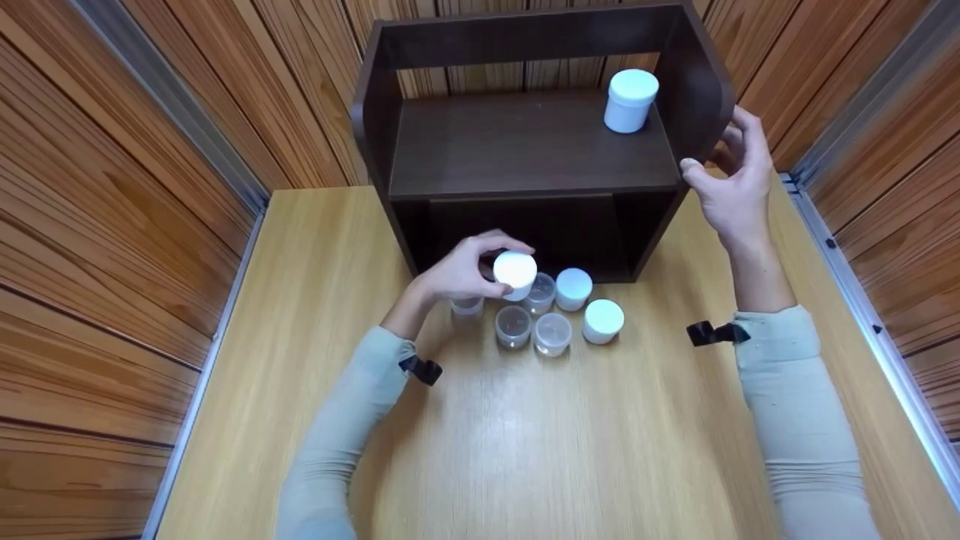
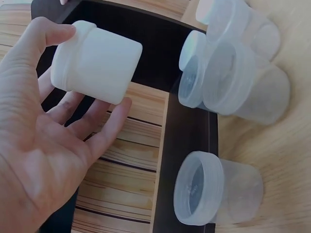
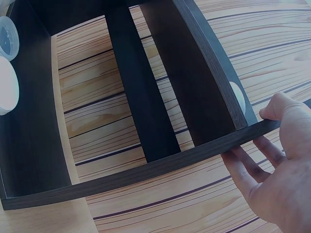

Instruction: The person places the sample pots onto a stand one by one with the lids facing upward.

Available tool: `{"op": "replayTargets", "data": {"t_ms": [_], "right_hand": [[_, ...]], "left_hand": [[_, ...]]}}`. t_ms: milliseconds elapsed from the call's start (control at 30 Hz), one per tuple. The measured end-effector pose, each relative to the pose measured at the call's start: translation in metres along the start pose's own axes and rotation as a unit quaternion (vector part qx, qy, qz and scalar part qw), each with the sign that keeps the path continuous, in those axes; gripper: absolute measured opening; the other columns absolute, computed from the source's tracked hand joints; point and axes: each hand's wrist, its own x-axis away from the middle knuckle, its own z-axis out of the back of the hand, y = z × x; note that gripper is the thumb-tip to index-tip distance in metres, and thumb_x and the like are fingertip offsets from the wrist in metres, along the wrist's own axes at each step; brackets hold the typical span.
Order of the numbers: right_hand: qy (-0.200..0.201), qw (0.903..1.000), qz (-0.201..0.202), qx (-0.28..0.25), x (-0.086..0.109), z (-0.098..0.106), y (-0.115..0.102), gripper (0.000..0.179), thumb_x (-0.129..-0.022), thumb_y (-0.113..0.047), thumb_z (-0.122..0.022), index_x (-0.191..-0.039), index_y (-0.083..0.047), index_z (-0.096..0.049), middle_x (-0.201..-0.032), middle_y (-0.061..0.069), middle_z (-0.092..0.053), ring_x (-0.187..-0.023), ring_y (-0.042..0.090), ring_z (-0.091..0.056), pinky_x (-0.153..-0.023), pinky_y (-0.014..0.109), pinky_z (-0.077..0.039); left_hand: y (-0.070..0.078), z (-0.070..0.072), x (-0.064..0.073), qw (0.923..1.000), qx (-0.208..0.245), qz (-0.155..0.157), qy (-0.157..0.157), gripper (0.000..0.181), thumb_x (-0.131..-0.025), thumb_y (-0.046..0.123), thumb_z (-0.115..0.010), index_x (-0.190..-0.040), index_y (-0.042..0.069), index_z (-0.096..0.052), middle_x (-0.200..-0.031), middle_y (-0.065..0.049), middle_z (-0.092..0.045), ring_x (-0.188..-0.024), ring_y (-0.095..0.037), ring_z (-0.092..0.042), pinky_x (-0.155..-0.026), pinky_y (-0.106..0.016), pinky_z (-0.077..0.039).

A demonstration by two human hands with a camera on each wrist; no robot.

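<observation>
My left hand holds a white lidded jar above the table, in front of the dark shelf's lower opening. In the left wrist view the jar is tilted on its side, the thumb by its lid and the fingers around it. With my right hand I grip the right side panel of the dark brown shelf, the thumb on its front edge and the fingers on the outer face. Another white jar stands upright on the upper board, near that panel.
Below the held jar, several clear plastic jars stand on the wooden table. To their right are two white lidded jars. One clear jar is partly hidden under my left hand. Wood-plank walls enclose the table.
</observation>
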Motion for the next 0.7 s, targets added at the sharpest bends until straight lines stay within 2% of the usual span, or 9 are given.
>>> {"op": "replayTargets", "data": {"t_ms": [167, 333, 500, 567, 700], "right_hand": [[0.000, 1.0000, 0.002, -0.001, 0.000, 0.000, 0.000, 0.060, -0.098, -0.001, -0.075, -0.153, -0.020, -0.063, -0.135, -0.006, -0.072, -0.123, 0.019, -0.066, -0.110, 0.031, -0.053], [-0.001, 1.0000, 0.001, 0.003, 0.001, 0.000, -0.001, 0.060, -0.098, -0.002, -0.075, -0.154, -0.021, -0.063, -0.136, -0.005, -0.072, -0.123, 0.019, -0.065, -0.109, 0.031, -0.053], [-0.001, 1.0000, -0.005, 0.008, 0.001, -0.001, -0.002, 0.060, -0.098, -0.003, -0.075, -0.154, -0.022, -0.063, -0.136, -0.005, -0.072, -0.123, 0.018, -0.065, -0.110, 0.030, -0.053], [0.001, 1.0000, -0.003, 0.001, 0.001, -0.001, -0.002, 0.061, -0.097, -0.002, -0.075, -0.153, -0.021, -0.063, -0.135, -0.004, -0.073, -0.121, 0.019, -0.065, -0.107, 0.030, -0.053], [0.003, 1.0000, 0.004, -0.008, 0.001, -0.001, -0.001, 0.061, -0.095, 0.000, -0.074, -0.153, -0.020, -0.064, -0.133, -0.003, -0.074, -0.119, 0.019, -0.066, -0.104, 0.030, -0.052]], "left_hand": [[0.014, -0.002, 0.000, 0.9995, -0.004, -0.011, 0.028, 0.060, -0.089, 0.010, -0.084, -0.148, 0.011, -0.073, -0.147, -0.015, -0.068, -0.129, -0.025, -0.062, -0.101, -0.054, -0.066], [0.028, -0.003, 0.000, 0.9978, -0.018, -0.027, 0.057, 0.059, -0.090, 0.013, -0.084, -0.148, 0.011, -0.074, -0.144, -0.013, -0.070, -0.126, -0.024, -0.065, -0.094, -0.048, -0.066], [0.041, -0.002, 0.001, 0.9928, -0.037, -0.069, 0.090, 0.057, -0.091, 0.016, -0.086, -0.146, 0.008, -0.074, -0.139, -0.015, -0.072, -0.124, -0.027, -0.067, -0.091, -0.049, -0.066], [0.045, -0.001, 0.000, 0.9895, -0.044, -0.089, 0.105, 0.056, -0.091, 0.017, -0.087, -0.145, 0.007, -0.075, -0.136, -0.016, -0.073, -0.122, -0.027, -0.069, -0.086, -0.050, -0.067], [0.053, 0.002, -0.002, 0.9831, -0.053, -0.117, 0.131, 0.056, -0.090, 0.019, -0.088, -0.142, 0.004, -0.076, -0.132, -0.017, -0.075, -0.117, -0.025, -0.070, -0.073, -0.045, -0.069]]}}
